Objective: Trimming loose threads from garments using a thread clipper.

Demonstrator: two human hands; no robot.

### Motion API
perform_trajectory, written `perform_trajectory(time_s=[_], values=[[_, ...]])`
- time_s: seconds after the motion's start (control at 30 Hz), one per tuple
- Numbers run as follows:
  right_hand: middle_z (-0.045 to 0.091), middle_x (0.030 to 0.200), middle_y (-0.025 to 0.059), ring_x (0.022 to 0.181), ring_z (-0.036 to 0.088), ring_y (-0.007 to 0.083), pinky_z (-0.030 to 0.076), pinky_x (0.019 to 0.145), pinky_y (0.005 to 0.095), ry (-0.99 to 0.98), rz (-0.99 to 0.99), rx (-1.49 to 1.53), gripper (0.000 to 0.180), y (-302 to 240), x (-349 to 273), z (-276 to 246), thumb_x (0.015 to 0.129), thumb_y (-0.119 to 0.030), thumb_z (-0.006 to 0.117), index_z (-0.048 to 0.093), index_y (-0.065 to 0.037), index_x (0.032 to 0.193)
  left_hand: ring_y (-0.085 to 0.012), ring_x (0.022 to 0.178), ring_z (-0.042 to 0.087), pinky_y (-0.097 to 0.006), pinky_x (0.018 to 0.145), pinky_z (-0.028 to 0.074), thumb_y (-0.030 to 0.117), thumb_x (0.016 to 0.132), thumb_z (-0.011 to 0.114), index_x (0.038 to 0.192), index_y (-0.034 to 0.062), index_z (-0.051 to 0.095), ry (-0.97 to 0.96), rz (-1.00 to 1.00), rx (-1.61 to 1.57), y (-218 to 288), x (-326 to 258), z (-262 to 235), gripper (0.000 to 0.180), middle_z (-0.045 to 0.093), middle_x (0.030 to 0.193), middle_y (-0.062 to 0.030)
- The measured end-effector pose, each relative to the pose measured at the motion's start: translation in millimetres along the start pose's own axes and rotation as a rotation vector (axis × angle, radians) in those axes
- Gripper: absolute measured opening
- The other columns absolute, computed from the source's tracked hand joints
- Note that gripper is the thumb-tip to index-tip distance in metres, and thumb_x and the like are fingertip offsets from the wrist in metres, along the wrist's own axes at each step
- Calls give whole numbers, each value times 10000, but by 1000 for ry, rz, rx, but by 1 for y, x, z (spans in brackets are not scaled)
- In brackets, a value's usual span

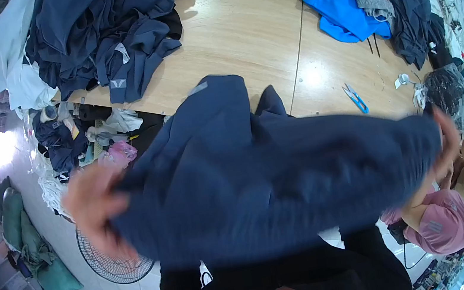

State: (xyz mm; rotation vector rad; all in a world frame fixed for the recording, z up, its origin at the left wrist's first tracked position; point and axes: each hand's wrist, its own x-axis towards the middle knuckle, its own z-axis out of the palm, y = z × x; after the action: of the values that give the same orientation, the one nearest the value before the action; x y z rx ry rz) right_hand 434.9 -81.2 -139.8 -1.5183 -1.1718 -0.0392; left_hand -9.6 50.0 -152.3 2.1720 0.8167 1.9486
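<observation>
While two heaps of clothes sit on the wooden table [249,16], one navy garment [260,171] hangs stretched above its near edge, with one pair of blue scissors [355,97] beyond. Left hand [95,210] and right hand [446,143] each grip an end, both blurry.

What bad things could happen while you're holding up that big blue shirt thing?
The dark blue fabric garment, stretched between the left hand and right hand, hides much of the wooden table. A loose end might sweep the small blue-handled scissors lying just behind it off the table. The garment looks blurred, so a hand's grip could perhaps slip and drop it.
</observation>
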Motion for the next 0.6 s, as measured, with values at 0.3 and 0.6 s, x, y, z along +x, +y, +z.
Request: perform_trajectory(time_s=[0.3,0.6], values=[[774,1292,217,1112,781,260,642,1002,352,356,-512,-15,400,-27,117,88,968,104,656,684,61,1364,-247,959,785,-377,887,652,-50,941,738,1175,-30,716,345,169,223,-26,110,78,235,785,1091,-168],[762,1100,113,1037,746,223,551,876,312,-282,-64,-211,457,32,10,101,797,96,707,740,-29,1235,-366,1144,755,-437,982,586,66,777,850,1004,8,678,-231,-270,251,-60,-35,75,290,715,1083,-181]])
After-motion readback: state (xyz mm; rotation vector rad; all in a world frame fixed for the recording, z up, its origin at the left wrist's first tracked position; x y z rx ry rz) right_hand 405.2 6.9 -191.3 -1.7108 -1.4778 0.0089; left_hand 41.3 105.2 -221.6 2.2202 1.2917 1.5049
